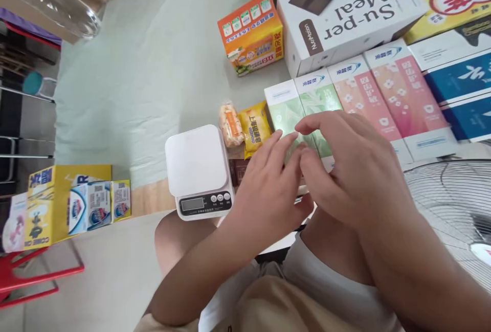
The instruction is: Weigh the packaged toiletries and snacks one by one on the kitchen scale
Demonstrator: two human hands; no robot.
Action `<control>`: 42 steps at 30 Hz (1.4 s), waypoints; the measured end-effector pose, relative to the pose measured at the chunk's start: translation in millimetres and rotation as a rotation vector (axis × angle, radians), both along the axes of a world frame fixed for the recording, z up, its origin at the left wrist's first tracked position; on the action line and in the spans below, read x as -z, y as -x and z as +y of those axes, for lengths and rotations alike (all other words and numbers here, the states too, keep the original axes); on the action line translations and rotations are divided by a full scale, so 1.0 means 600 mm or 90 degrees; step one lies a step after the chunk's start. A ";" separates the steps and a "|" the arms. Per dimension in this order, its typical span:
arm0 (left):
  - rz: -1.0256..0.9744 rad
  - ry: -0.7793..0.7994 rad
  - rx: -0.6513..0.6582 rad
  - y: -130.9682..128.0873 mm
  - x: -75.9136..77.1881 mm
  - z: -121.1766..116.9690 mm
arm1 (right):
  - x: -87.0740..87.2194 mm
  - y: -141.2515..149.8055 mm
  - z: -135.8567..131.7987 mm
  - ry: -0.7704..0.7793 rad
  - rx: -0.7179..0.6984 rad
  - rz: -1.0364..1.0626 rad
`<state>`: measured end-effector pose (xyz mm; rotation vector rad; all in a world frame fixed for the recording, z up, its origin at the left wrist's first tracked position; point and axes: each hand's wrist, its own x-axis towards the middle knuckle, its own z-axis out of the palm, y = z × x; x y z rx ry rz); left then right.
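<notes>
My left hand (268,183) and my right hand (345,158) are close together above my lap. The left fingers are stretched out, with nothing visible in them. The right hand is curved, thumb and index finger apart, and appears to hold nothing. Beneath the fingertips lie green-and-white boxes (286,101), partly hidden. To the left of my left hand stands a white kitchen scale (197,163) with a bare platform. Beside it are a yellow soap packet (253,127) and a clear-wrapped snack (231,123). A dark brown box (238,171) is mostly covered by my left hand.
Pink boxes (408,96), a white Su-per Meal box (349,12) and an orange box (251,35) stand on the cloth-covered table (146,66). A fan (448,194) is at right. At lower left, a yellow box (42,209) stands near a red stool (23,275).
</notes>
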<state>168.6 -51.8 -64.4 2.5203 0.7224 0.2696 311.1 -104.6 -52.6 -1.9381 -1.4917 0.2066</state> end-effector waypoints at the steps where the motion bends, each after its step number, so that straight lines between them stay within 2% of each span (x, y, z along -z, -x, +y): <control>1: 0.038 -0.015 0.012 -0.009 0.010 -0.004 | 0.002 -0.006 -0.002 0.012 0.000 0.002; 4: 0.090 -0.031 -0.003 -0.026 0.035 -0.012 | 0.006 -0.017 -0.007 0.021 -0.011 0.006; 6: 0.098 -0.032 -0.013 -0.032 0.043 -0.014 | 0.007 -0.019 -0.009 0.015 -0.016 0.010; 8: 0.096 -0.022 -0.006 -0.033 0.039 -0.012 | 0.007 -0.020 -0.009 0.014 -0.026 0.015; 11: 0.093 0.015 0.016 -0.020 0.012 0.009 | 0.007 -0.018 -0.008 0.006 -0.039 0.031; 13: 0.096 0.026 0.006 0.001 -0.011 0.042 | 0.008 -0.016 -0.008 -0.013 -0.041 0.038; 16: 0.121 -0.010 -0.076 0.043 -0.034 0.115 | 0.011 -0.012 -0.007 -0.037 -0.041 0.035; 19: 0.193 -0.015 -0.119 0.076 -0.035 0.187 | 0.014 -0.007 -0.005 -0.045 -0.041 0.029; 22: 0.246 0.020 -0.096 0.085 -0.023 0.226 | 0.017 -0.003 -0.004 -0.043 -0.045 0.033; 26: 0.212 0.028 -0.063 0.076 -0.009 0.232 | 0.018 0.004 -0.002 -0.042 -0.054 0.038; 29: 0.163 0.029 -0.088 0.073 -0.004 0.226 | 0.018 0.010 0.002 -0.045 -0.059 0.029; 33: 0.129 0.062 -0.118 0.076 -0.007 0.220 | 0.016 0.021 0.008 -0.043 -0.071 0.015; 36: 0.143 0.095 -0.087 0.079 -0.013 0.220 | 0.014 0.030 0.013 -0.036 -0.077 -0.003; 39: 0.137 0.103 -0.046 0.074 -0.021 0.240 | 0.013 0.036 0.018 -0.038 -0.081 -0.016; 42: 0.077 0.058 -0.042 0.043 -0.031 0.287 | 0.013 0.040 0.023 -0.054 -0.091 -0.014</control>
